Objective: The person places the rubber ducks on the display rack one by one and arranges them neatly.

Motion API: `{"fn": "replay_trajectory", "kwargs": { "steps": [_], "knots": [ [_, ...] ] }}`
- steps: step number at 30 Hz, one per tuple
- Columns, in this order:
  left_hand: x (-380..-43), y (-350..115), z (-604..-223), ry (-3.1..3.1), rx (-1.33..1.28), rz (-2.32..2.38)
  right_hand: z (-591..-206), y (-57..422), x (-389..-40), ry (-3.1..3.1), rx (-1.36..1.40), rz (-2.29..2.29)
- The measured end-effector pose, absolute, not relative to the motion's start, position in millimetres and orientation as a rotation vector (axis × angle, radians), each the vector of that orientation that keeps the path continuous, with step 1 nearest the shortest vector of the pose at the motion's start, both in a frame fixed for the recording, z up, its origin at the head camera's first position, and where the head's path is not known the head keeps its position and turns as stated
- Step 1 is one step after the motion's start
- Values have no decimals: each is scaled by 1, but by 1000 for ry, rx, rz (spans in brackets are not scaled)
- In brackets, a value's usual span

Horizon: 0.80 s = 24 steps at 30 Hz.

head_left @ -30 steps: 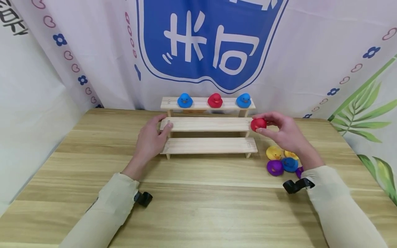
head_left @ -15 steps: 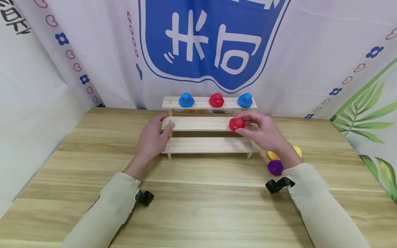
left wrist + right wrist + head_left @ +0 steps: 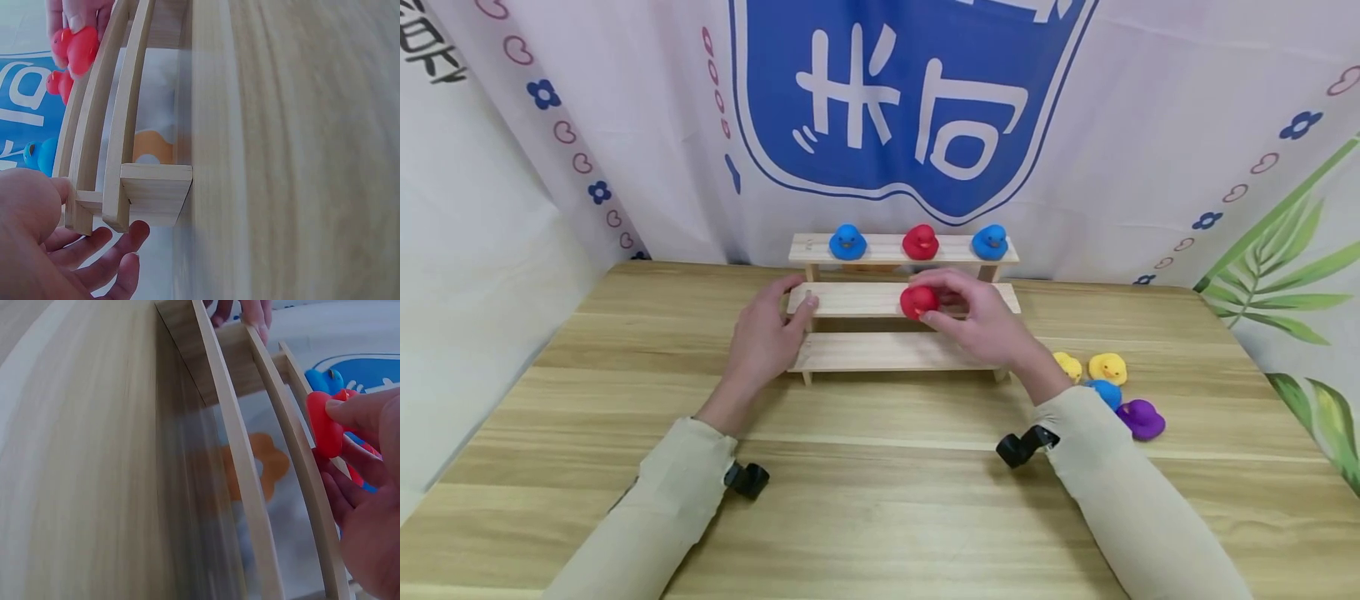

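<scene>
A three-step wooden rack (image 3: 880, 353) stands on the table. My left hand (image 3: 766, 330) grips the left end of its middle step, thumb on top; in the left wrist view the fingers (image 3: 103, 262) reach round that end. My right hand (image 3: 988, 321) pinches a red rubber duck (image 3: 917, 303) between thumb and fingers at the middle of the same step. In the right wrist view this duck (image 3: 325, 425) is tilted against the step's edge; whether it bears on the wood I cannot tell. On the top step sit a blue duck (image 3: 847, 242), a red duck (image 3: 921, 242) and another blue duck (image 3: 990, 242).
Right of the rack, partly behind my right forearm, lie yellow ducks (image 3: 1108, 368), a blue duck (image 3: 1105, 392) and a purple duck (image 3: 1141, 419) on the wooden table (image 3: 880, 500). A white printed cloth (image 3: 685, 167) hangs close behind the rack.
My right hand has carried the red duck leftward, from the right end of the middle step to its middle. The left hand has stayed on the rack.
</scene>
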<state>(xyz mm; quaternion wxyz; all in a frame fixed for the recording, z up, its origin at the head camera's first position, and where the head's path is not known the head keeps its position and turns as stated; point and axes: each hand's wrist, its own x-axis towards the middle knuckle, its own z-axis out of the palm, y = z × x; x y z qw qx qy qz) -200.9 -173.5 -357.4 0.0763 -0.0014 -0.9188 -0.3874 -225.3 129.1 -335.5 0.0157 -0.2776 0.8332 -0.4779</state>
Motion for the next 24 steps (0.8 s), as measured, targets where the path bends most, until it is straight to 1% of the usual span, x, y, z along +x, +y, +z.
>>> {"fn": "replay_trajectory", "kwargs": {
  "steps": [6, 18, 24],
  "knots": [
    [-202, -173, -358, -2747, -23, -1152, -335, 110, -227, 2569, -879, -1491],
    [-202, -172, -357, -2749, -13, -1147, -335, 75, -236, 2585, -998, -1396],
    [-201, -173, -356, -2755, -4, -1156, -332, 60, -235, 2619, -957, -1344]
  ]
}}
